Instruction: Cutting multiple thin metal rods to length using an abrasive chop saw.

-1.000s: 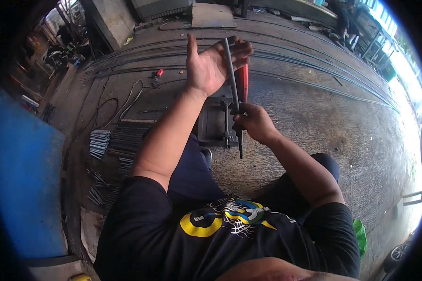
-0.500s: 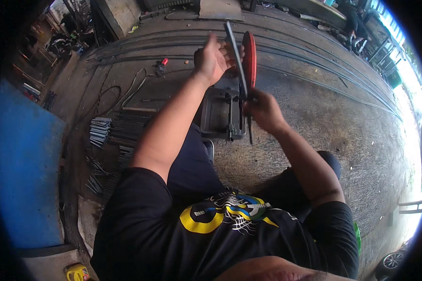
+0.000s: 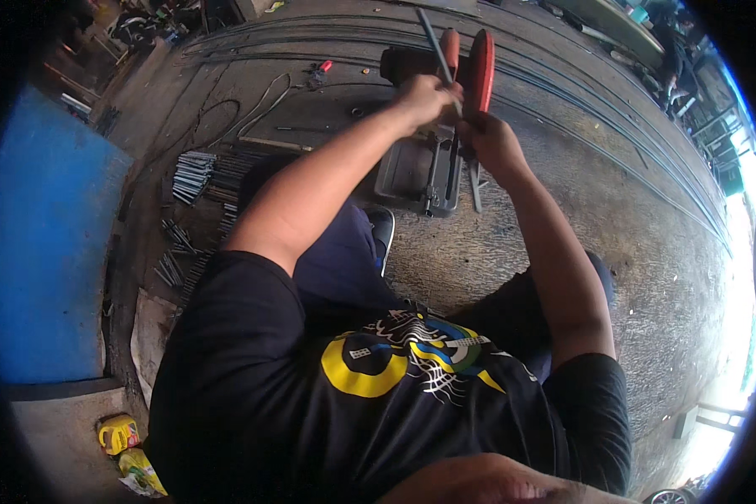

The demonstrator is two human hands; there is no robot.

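Here your left hand and right hand seem wrapped round one rod; short rods already lie bundled leftward, long rods remain across the floor.

"How many hands do you count?"

"Two: a left hand and a right hand. One grey rod shows beyond them; whether the strip below makes a second, I can't tell."

"Red rounded parts?"

"Two, and one dark metal base."

"Toward the left edge of the floor?"

"One blue panel, one yellow container. Short rods lie by the dozen, too crowded to number."

"Long rods along the far edge?"

"Several, too thin to count."

"Shoes?"

"One showing."
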